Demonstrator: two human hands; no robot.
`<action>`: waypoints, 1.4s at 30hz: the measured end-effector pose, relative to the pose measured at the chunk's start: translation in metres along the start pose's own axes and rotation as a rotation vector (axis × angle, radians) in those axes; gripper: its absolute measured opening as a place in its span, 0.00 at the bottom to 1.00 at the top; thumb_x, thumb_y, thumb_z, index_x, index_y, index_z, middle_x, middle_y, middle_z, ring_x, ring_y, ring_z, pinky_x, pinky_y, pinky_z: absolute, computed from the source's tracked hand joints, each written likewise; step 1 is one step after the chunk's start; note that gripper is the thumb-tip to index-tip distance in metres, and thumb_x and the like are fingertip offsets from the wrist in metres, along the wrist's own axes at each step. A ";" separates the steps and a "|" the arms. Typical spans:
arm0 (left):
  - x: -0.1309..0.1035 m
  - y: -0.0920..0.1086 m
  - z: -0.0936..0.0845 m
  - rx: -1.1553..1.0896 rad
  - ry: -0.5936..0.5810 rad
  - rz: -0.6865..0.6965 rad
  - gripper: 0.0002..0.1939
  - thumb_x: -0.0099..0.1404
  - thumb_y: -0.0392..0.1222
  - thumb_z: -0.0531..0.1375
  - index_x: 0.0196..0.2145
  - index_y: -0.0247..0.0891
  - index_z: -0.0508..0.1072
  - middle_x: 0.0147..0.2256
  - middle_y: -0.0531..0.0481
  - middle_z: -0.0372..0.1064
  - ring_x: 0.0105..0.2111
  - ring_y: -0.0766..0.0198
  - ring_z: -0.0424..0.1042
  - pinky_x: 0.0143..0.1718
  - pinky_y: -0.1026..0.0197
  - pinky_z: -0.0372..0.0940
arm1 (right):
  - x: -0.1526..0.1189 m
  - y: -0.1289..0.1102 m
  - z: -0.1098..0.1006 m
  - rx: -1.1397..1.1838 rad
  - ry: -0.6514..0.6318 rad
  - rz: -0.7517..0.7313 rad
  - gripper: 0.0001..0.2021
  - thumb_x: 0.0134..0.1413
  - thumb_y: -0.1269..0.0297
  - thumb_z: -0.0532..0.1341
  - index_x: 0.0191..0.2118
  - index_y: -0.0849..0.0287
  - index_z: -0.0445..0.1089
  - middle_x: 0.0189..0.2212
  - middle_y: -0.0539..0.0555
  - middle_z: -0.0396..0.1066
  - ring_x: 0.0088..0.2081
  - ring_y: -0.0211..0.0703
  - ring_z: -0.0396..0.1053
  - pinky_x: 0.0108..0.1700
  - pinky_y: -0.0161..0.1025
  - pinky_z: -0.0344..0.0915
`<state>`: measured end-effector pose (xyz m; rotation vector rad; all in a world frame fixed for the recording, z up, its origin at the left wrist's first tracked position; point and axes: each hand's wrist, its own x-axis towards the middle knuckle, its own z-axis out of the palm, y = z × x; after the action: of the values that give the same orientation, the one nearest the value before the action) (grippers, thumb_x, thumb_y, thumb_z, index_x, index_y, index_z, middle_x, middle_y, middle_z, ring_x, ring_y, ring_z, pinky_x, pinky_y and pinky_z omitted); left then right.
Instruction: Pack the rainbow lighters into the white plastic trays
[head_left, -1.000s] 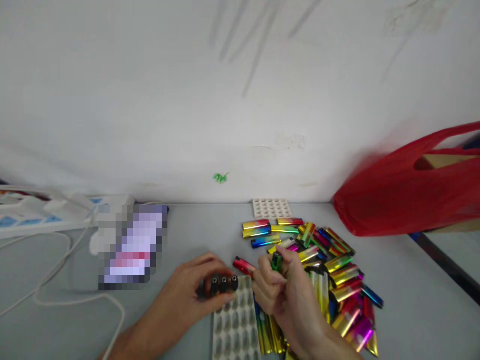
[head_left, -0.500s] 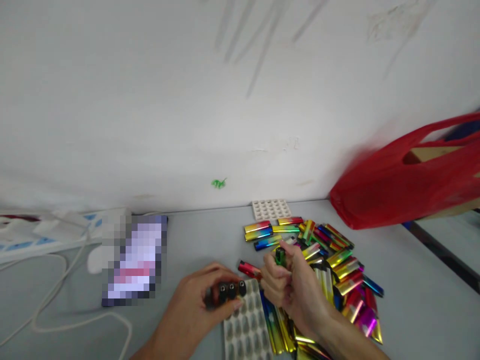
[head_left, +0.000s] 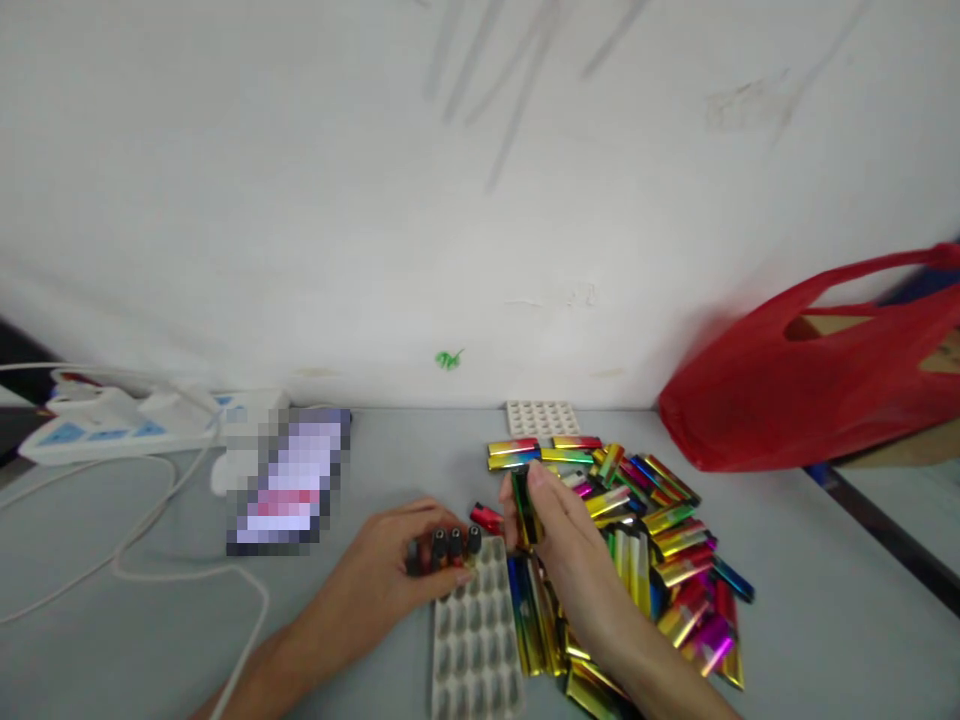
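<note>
Several shiny cylinders with black ends (head_left: 456, 545) are gripped in my left hand (head_left: 405, 560), their black ends facing up. The hand is over the upper left corner of a pale tray (head_left: 476, 640) with rows of hollows. My right hand (head_left: 562, 540) is closed on a shiny green and gold cylinder (head_left: 525, 505), held upright right of the tray. Beneath and beyond this hand lies a heap of metallic multicoloured cylinders (head_left: 686, 540). A red cylinder (head_left: 487, 518) rests between the two hands, just above the tray.
A second small pale tray (head_left: 541, 418) lies by the wall. To the right is a red bag (head_left: 780, 390). On the left are a phone with a blurred screen (head_left: 292, 480), a white power strip (head_left: 112, 430) and loose white cables (head_left: 180, 572).
My right hand has moved slightly left, and the cylinder in it now shows more of its length. My left hand keeps its hold on the cylinders. The view has shifted a little.
</note>
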<state>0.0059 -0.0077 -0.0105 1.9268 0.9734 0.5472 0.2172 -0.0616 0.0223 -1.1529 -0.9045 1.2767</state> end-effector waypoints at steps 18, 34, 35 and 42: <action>-0.002 0.001 -0.003 0.043 -0.035 0.030 0.06 0.69 0.41 0.71 0.43 0.43 0.83 0.40 0.52 0.78 0.38 0.58 0.78 0.40 0.61 0.69 | 0.004 -0.003 -0.012 -0.793 -0.067 -0.286 0.11 0.78 0.52 0.61 0.45 0.50 0.75 0.38 0.51 0.77 0.42 0.53 0.69 0.54 0.50 0.53; 0.000 -0.001 -0.003 0.069 -0.019 0.048 0.06 0.69 0.42 0.71 0.43 0.43 0.83 0.40 0.52 0.78 0.37 0.58 0.78 0.39 0.61 0.69 | 0.007 -0.019 -0.020 -0.929 -0.217 -0.444 0.18 0.80 0.55 0.59 0.34 0.53 0.72 0.31 0.49 0.74 0.38 0.49 0.70 0.49 0.49 0.54; 0.000 0.000 -0.003 0.073 -0.018 0.048 0.06 0.69 0.42 0.71 0.43 0.43 0.83 0.40 0.52 0.78 0.37 0.58 0.78 0.39 0.61 0.69 | 0.008 -0.018 -0.020 -0.928 -0.206 -0.442 0.18 0.80 0.55 0.58 0.34 0.53 0.71 0.31 0.49 0.74 0.38 0.49 0.70 0.49 0.49 0.54; -0.002 0.000 -0.003 0.075 -0.027 0.048 0.05 0.69 0.41 0.71 0.43 0.42 0.82 0.41 0.52 0.77 0.38 0.58 0.77 0.41 0.60 0.68 | 0.014 -0.004 -0.029 -1.053 -0.104 -0.359 0.08 0.76 0.61 0.64 0.41 0.53 0.76 0.40 0.55 0.76 0.45 0.55 0.70 0.51 0.51 0.59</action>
<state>0.0025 -0.0081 -0.0095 2.0231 0.9444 0.5171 0.2478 -0.0510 0.0179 -1.6000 -1.8736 0.5195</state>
